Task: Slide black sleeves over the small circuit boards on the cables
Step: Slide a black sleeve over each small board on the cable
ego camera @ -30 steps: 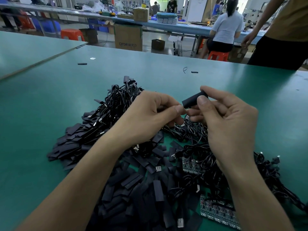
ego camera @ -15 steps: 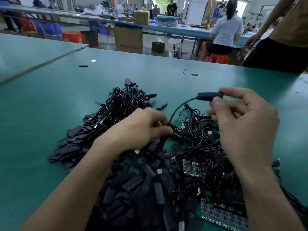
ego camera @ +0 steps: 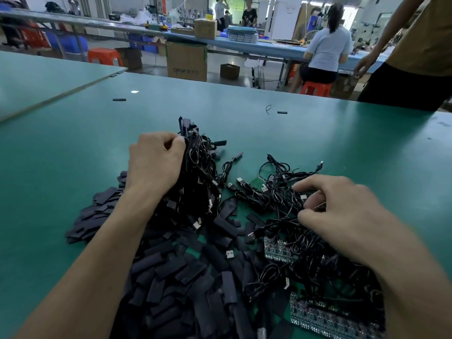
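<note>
- Step in hand, by judgement: fetching the next bare cable out of the tangle (ego camera: pixel 281 199) under the right hand (ego camera: pixel 342 211).
- Right hand: fingers bent, tips dug into the wires, thumb and forefinger close together; cannot tell whether pinching one yet.
- Left hand (ego camera: pixel 156 162): fingers curled over the top of the heap of cables (ego camera: pixel 198 182), gripping wires there.
- Sleeves (ego camera: pixel 171 272): loose flat pile below the left wrist, spreading between both forearms.
- Go for the green board (ego camera: pixel 259 182) just beyond the right fingertips, toward the left hand, rather than a loop of wire.
- Lift slowly and shake free of neighbours; likely to drag several cables along otherwise.
- Let go of the heap and take one sleeve only with the left hand.
- Squeeze the sleeve's edges to open its flat mouth before feeding the board in.
- Push straight along the cable until the board is covered; probably jams if skewed.
- Keep the wrist off the panels of boards (ego camera: pixel 278 250) lying under the right forearm.
</note>
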A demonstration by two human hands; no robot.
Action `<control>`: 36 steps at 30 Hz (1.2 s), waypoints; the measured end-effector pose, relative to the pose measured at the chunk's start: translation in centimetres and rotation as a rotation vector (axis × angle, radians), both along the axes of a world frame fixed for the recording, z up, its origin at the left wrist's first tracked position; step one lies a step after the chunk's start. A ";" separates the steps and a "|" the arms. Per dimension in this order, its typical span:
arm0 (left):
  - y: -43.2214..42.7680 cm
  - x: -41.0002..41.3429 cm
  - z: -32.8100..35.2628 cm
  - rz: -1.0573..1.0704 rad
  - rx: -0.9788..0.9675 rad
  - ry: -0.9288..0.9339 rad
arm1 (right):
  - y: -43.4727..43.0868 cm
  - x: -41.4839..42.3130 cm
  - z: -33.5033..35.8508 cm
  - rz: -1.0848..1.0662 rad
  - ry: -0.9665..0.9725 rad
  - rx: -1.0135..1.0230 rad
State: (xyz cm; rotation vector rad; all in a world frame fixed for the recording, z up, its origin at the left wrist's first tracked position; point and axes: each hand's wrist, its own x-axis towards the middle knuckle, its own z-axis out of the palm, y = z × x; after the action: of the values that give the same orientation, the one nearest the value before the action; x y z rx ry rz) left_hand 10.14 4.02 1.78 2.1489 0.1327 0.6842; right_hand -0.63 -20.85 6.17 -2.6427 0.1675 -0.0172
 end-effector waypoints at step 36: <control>-5.8 -4.6 1.7 -1.002 -0.220 0.133 | 0.3 1.8 -1.4 0.371 -0.376 0.531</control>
State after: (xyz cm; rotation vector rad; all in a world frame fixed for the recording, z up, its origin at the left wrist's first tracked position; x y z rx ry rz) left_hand 5.53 -1.75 3.44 1.7357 -0.7218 -0.0627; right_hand 1.18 -20.54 4.78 -2.0578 -0.3921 -0.2994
